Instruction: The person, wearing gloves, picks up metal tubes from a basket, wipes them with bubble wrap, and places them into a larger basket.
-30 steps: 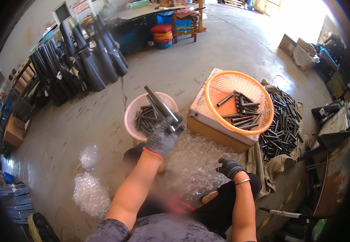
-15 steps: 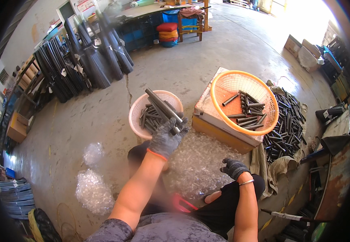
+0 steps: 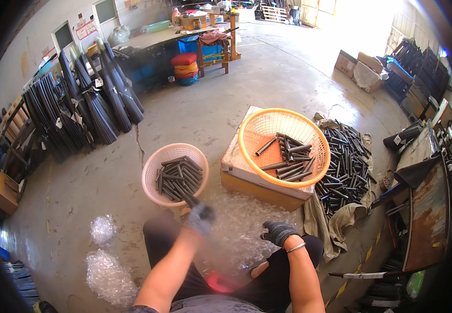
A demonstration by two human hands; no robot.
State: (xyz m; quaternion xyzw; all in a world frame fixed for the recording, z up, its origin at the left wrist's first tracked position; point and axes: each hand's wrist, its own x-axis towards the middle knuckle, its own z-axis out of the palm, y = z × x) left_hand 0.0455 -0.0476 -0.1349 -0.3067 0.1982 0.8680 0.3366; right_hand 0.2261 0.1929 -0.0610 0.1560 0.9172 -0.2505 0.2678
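Observation:
My left hand [image 3: 200,219], in a dark grey glove and smeared by motion, is closed on dark metal tubes [image 3: 188,197] that point up toward the pink basket [image 3: 146,180]. That basket stands on the floor with a pile of short dark tubes [image 3: 176,177] in it. My right hand [image 3: 279,233], gloved too, hovers by my right knee, its fingers loosely bent and apart, holding nothing. Ahead of it, an orange basket [image 3: 326,148] with several short tubes [image 3: 294,156] sits tilted on a box [image 3: 260,192].
A heap of short dark tubes [image 3: 343,167] lies on a cloth [image 3: 335,240] at the right. Clear plastic bags [image 3: 108,276] lie at the left, with more clear plastic [image 3: 231,219] before me. Bundles of long dark rods [image 3: 82,104] lean at the far left. A rusty panel [image 3: 424,214] stands right.
My left hand has come down and nearer to me, and the tubes in it have dropped lower. My right hand keeps its place by the knee. The whole view has shifted.

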